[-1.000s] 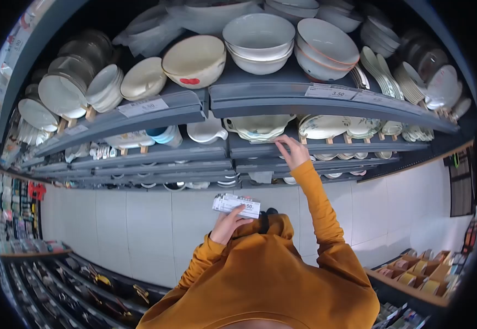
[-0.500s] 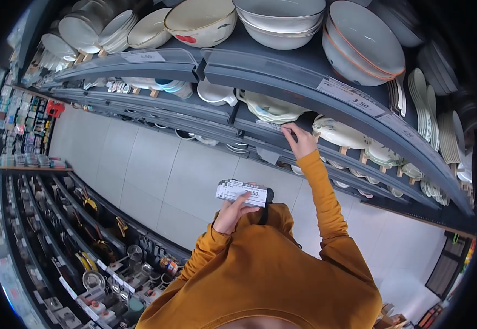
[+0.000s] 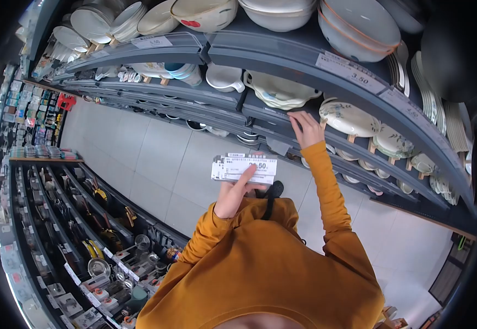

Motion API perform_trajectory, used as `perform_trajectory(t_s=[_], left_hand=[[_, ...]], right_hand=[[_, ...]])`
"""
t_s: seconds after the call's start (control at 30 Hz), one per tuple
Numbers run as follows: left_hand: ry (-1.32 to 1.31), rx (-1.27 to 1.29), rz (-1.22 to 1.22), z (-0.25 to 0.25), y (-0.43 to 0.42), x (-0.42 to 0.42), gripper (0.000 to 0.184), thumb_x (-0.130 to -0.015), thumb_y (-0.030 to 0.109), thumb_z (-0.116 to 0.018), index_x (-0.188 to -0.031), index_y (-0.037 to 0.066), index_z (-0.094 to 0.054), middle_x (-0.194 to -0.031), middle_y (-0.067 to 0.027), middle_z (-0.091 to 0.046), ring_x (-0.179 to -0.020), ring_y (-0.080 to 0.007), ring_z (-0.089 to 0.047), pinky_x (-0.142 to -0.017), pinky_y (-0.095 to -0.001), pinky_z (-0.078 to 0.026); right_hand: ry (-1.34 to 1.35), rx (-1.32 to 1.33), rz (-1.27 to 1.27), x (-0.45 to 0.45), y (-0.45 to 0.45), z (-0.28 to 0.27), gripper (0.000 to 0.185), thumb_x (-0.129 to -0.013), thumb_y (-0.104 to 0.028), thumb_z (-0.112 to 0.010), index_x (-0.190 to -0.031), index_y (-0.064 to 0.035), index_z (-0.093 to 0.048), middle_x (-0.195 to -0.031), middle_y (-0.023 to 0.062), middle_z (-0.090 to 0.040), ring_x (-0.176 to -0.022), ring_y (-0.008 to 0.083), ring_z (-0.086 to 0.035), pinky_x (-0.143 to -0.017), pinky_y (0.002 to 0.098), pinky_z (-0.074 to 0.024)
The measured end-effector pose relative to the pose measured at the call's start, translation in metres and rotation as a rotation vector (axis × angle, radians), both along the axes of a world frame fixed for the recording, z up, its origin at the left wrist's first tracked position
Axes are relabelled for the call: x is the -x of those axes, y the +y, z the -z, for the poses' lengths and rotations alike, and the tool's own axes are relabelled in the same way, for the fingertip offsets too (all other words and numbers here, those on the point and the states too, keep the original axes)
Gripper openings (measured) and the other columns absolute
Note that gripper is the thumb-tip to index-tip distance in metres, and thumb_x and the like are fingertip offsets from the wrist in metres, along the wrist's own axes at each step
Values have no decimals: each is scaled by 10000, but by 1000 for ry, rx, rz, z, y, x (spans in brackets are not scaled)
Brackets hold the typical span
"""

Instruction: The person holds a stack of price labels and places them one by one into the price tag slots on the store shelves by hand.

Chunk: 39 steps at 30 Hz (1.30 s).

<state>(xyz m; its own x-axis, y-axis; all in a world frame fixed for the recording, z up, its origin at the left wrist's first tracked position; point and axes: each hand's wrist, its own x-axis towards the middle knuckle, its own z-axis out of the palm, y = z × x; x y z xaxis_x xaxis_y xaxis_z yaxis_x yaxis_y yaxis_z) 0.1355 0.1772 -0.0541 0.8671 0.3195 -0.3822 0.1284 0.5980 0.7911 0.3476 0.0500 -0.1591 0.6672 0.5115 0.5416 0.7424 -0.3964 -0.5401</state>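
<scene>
Observed from the aisle: one person in a mustard-coloured top [image 3: 276,263], facing a shelving unit of tableware.

Left hand [image 3: 229,200]: held in front of the torso, above the tiled floor [image 3: 164,145]. It grips a stack of price labels [image 3: 224,169], the thumb pressed across the face of the top one, the other fingers largely hidden behind. The stack is unevenly fanned towards its left side. The printed figure ends in 50; the thumb covers its beginning.

Right hand [image 3: 308,131]: extended forward to the front edge of the lower shelf [image 3: 266,113]. The fingers are bent, with their tips at or close to that edge. Whether they pinch anything there I cannot tell.

Immediately beyond this hand, on the lower shelf, sits a scalloped dish [image 3: 280,90] with a handle at each end. To its left is a white handled bowl [image 3: 224,78]; to its right, floral plates [image 3: 348,117] stand tilted on wooden supports [image 3: 352,138].

Overhead, the upper shelf [image 3: 266,53] carries an orange-rimmed bowl [image 3: 356,22] and a cream bowl [image 3: 205,13] with a red motif. A shelf label [image 3: 345,70] on its front reads 3.50.
</scene>
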Motion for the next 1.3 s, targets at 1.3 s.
perform_trajectory(t_s=[1.3], left_hand=[[-268,-111,316,-2,241,317,304,-967,119,-506,-1231,-31,-507,-1122,-132,-616,-952,-219,-649,-716,-349,-596]], right_hand=[[625,-608,159,470,211,-107,119,-852,-13,-664,-871,51,-566,-823,42,-574,-789,103,-598,-741,247,-492]])
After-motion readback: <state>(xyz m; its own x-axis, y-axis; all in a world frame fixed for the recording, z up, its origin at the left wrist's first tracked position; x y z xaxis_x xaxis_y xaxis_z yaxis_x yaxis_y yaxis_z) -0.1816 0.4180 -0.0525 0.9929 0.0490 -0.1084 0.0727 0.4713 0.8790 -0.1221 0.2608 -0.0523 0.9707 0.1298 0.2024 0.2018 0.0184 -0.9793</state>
